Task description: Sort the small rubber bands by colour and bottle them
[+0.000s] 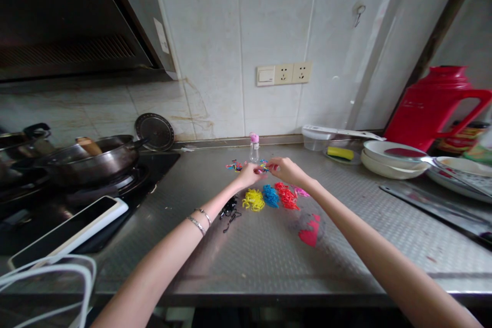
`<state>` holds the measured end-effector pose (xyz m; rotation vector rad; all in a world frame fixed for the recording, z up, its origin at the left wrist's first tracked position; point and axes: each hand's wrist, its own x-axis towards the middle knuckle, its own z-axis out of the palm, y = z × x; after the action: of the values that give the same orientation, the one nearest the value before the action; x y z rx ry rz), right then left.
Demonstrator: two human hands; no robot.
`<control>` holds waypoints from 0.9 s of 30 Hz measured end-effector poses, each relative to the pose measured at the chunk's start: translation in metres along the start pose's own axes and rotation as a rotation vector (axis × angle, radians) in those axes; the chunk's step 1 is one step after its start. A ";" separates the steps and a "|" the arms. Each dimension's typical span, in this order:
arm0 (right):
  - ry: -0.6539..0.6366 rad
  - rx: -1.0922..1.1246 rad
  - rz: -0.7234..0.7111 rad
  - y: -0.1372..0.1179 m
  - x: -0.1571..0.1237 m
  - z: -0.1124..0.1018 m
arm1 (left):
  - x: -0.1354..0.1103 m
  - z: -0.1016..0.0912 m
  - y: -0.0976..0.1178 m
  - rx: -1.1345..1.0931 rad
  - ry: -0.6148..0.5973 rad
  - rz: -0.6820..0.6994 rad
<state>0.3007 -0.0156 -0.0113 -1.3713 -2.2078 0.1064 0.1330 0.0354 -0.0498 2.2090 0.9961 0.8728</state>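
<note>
Both my arms reach out over a steel counter. My left hand and my right hand are closed in pinches close together, at a mixed heap of small coloured rubber bands. What the fingers hold is too small to name. In front of the hands lie sorted piles: black bands, yellow bands, blue bands, red bands and a few pink bands. A small clear bottle with a pink cap stands just behind the hands.
A red and grey lid-like piece lies near my right forearm. On the left are a stove with a wok, a phone and white cables. On the right are a red thermos jug, stacked white bowls, a sponge.
</note>
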 end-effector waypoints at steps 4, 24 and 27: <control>0.001 -0.028 0.013 -0.006 -0.005 -0.002 | -0.004 0.001 0.003 -0.016 0.055 0.005; -0.195 -0.087 0.040 -0.020 -0.036 0.007 | -0.064 -0.090 0.008 0.745 -0.170 0.085; -0.196 -0.094 0.025 -0.017 -0.036 0.007 | -0.079 -0.100 0.014 0.937 -0.257 0.096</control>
<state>0.2960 -0.0527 -0.0264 -1.4957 -2.3829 0.1541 0.0246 -0.0132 -0.0026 3.0434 1.3428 0.1050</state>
